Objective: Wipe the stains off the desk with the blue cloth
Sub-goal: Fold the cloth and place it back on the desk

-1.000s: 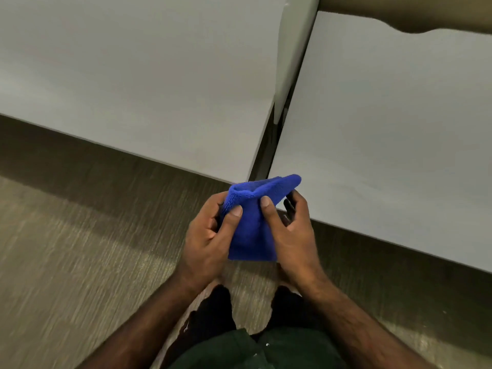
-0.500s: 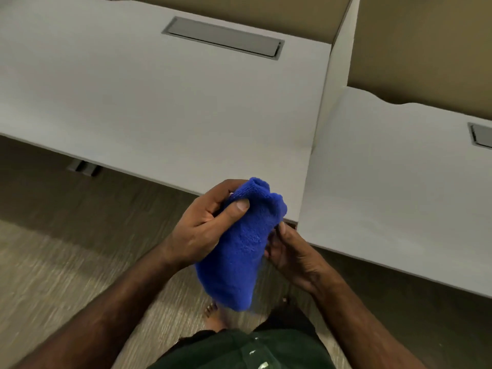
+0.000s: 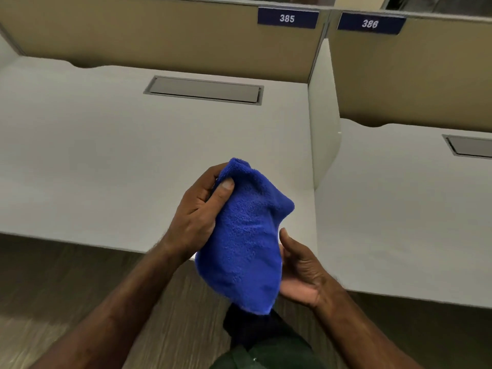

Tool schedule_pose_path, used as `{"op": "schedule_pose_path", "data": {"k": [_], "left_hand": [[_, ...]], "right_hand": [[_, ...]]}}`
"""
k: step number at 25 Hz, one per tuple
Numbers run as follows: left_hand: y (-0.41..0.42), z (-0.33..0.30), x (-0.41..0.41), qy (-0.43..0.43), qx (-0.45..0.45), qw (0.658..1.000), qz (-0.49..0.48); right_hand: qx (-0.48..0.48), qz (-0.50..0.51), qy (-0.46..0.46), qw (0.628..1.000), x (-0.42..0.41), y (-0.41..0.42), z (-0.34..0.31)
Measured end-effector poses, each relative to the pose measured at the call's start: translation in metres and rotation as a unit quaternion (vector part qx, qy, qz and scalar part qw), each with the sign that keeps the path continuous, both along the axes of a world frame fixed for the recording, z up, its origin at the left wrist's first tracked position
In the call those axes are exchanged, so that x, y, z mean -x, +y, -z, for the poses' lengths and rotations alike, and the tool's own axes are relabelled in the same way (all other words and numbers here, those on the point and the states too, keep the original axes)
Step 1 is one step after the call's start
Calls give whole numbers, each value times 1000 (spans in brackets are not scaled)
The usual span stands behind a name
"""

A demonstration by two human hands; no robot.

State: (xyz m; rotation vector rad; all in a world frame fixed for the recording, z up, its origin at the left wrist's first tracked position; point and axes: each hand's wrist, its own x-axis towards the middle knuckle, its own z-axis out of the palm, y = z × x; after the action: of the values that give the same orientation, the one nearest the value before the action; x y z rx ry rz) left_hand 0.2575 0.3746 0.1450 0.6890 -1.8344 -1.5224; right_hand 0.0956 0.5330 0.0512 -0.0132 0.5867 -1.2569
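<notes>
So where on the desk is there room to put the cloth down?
Almost everywhere. The desk under the 385 sign is bare from its front edge back to the grey cable hatch, and across to the white divider. The near right corner is the only crowded part: the left hand and right hand hold the blue cloth above it.

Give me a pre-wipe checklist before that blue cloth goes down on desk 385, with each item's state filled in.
1. Fuzzy blue microfibre cloth in hand: ok, left hand grips its top edge.
2. Right hand ready: ok, open, cupped beside the cloth's lower part.
3. Cloth on the white laminate desk: not ok, held above the front edge.
4. Stains located: cannot tell, none visible.
5. Grey recessed cable hatch closed: ok.
6. Correct station: ok, dark blue number plate reads 385.
</notes>
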Motion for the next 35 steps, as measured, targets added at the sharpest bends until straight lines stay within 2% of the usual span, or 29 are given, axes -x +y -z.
{"op": "schedule_pose_path", "data": {"k": [4,8,10,12,14,16,18,21,23,25,26,28,35], "left_hand": [[-63,7,32,-34,-15,999,14],[-131,18,70,-87,-16,996,20],[-162,27,89,-96,-6,995,-2],[-189,38,105,-112,-14,993,-28],[-213,52,119,-142,-39,988,-42],[-235,70,130,-178,-45,982,-38],[-251,89,139,-222,-13,974,-33],[-270,107,158,-266,-35,963,-28],[-284,113,170,-283,-122,951,-4],[-302,119,180,-252,-208,944,52],[-309,121,185,-233,-224,943,78],[-325,123,199,-223,-195,950,96],[-404,112,296,-160,-141,975,60]], "right_hand": [[-32,67,71,995,26,-50,3],[17,160,147,976,63,-101,-2],[25,183,221,958,86,-127,-7],[1,184,349,919,105,-153,-13],[-40,160,490,856,120,-175,-15],[-77,143,575,802,132,-197,-10],[-107,140,627,759,139,-216,-1],[-140,161,623,752,151,-241,13],[-154,181,604,761,165,-259,16],[-166,204,590,764,186,-279,15],[-174,217,587,760,198,-289,14],[-186,239,589,749,220,-310,11],[-204,257,638,697,307,-407,-8]]}}
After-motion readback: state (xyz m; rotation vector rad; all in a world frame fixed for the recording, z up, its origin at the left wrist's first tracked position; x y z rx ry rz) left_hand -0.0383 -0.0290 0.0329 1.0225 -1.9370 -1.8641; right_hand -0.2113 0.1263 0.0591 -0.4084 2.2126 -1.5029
